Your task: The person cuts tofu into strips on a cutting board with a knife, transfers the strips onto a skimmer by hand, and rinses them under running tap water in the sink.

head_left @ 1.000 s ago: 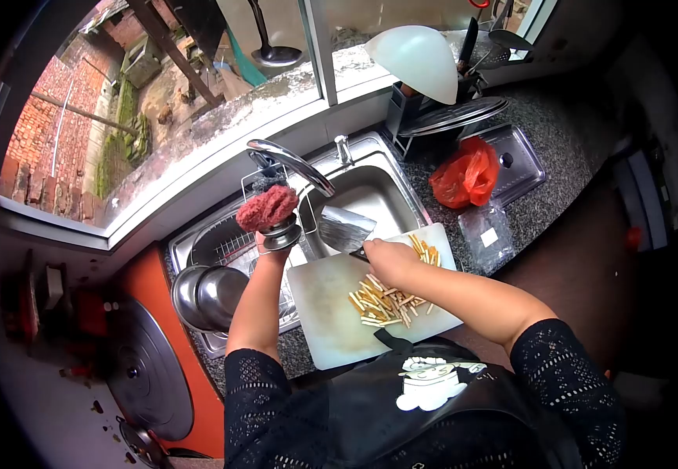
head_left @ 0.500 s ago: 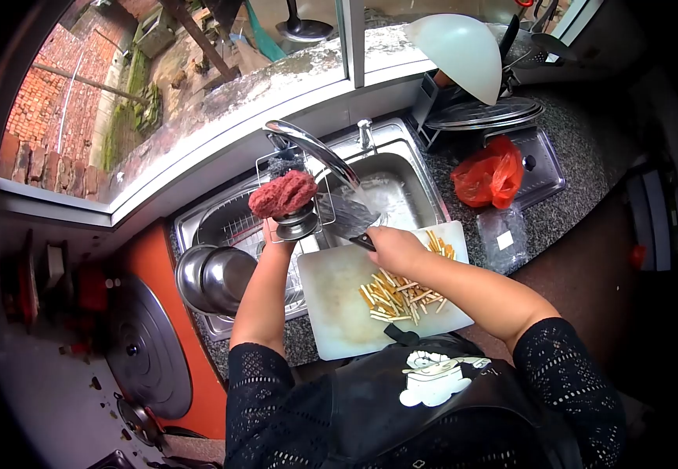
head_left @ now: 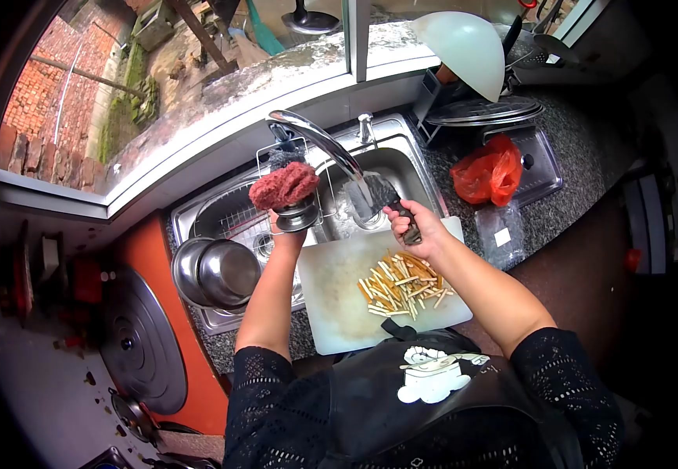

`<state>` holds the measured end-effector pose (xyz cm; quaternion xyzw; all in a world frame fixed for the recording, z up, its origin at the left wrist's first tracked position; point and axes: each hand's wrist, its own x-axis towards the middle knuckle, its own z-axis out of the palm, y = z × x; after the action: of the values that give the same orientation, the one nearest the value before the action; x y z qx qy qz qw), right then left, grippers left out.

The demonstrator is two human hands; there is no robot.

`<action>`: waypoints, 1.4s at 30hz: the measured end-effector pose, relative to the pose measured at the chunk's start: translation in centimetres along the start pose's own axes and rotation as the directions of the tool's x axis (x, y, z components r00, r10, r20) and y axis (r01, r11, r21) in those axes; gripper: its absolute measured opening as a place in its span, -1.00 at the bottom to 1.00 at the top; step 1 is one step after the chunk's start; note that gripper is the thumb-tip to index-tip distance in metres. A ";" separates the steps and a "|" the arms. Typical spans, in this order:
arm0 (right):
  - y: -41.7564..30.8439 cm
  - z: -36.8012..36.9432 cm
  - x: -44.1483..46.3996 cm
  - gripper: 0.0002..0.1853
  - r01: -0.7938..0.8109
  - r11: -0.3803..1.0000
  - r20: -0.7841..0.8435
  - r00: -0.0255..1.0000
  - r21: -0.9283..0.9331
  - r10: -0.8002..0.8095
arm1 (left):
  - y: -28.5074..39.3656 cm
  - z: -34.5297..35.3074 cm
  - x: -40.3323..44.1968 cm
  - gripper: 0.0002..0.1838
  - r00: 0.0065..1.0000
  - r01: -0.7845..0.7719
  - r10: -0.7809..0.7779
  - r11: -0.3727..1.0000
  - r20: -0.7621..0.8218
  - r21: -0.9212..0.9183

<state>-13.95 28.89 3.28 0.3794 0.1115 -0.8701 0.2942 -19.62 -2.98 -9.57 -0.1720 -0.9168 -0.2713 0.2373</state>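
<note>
My right hand is wrapped round the dark handle of a broad-bladed kitchen knife. Its blade lies under the faucet, with water running onto it over the right sink basin. My left hand reaches up behind a wire caddy. A red scouring pad and a small round metal piece cover its fingers, so their grip is hidden. Below the hands, a white cutting board bridges the sink's front edge and carries a pile of cut yellowish strips.
Two metal bowls sit on the left basin. To the right are a red plastic bag, a clear packet and a lidded tray. A rack holds pot lids and a white bowl.
My right hand has turned the knife and moved it right, so its blade is now under the running water. The left hand stays behind the caddy, shifted slightly right.
</note>
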 end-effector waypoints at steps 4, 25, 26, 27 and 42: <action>0.4 -0.3 -2.7 -0.75 0.228 0.211 0.127 0.906 -0.951 -0.404 | 1.2 0.0 -0.1 -0.57 0.997 -0.073 0.058 0.949 0.060 0.308; -5.7 -20.3 -18.4 -0.47 -0.126 -0.794 0.545 0.662 -0.595 -0.514 | 12.3 -11.8 -18.9 -0.51 0.721 0.690 -0.671 0.716 0.172 -0.102; -5.2 -20.9 -18.0 -0.46 -0.103 -0.785 0.570 0.631 -0.610 -0.526 | 12.9 -12.5 -19.9 -0.53 0.695 0.713 -0.691 0.697 0.199 -0.072; -4.4 -20.9 -17.8 -0.46 -0.080 -0.777 0.595 0.595 -0.625 -0.540 | 14.3 -13.4 -19.9 -0.55 0.670 0.732 -0.708 0.679 0.224 -0.045; 17.9 -8.3 -7.8 -0.52 0.422 -0.631 0.585 0.809 -0.650 -0.062 | 21.2 -13.2 -14.7 -0.78 0.283 0.834 -0.561 -0.256 0.778 -0.489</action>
<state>5.90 21.38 3.76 -0.2177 0.8697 -0.3924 0.2054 6.43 3.42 1.28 0.2721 -0.5325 -0.7690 -0.2262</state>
